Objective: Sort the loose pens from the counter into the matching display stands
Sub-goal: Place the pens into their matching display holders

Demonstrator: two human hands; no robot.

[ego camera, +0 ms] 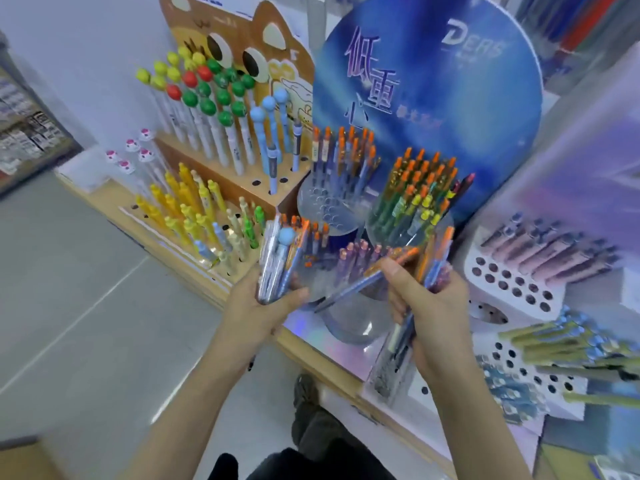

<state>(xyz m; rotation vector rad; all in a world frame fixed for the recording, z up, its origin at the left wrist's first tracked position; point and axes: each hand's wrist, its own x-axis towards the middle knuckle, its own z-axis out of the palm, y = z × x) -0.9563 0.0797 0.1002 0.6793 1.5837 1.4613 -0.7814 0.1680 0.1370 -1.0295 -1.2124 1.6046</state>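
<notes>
Several display stands are crowding the counter (311, 355), and the blue round-backed stand (429, 81) is dominating at twelve o'clock, its clear tiers holding orange-capped pens (420, 188). At ten o'clock the brown cartoon-faced stand (221, 36) is carrying ball-topped pens (204, 95) in its upper rows and yellow pens (180, 199) lower down, with several holes showing empty. At three o'clock a white perforated stand (512, 282) is sitting with pinkish pens lying across it (blur is hiding the details).

Nearer the middle, the left hand (263, 306) is closing around a mixed bundle of loose pens (280, 261), one of them topped by a pale blue ball. The right hand (429, 306) is gripping a second bundle (398, 344) in its palm while thumb and forefinger are pinching a single blue pen with an orange cap (374, 275), angled across the gap between the hands.

Judging by this, the person is singling out one pen for placing. Its orange cap is suggesting the blue stand, so the next move is calling for finding a free hole there and lowering the pen in tip first, without letting the palmed bundle slip.
</notes>
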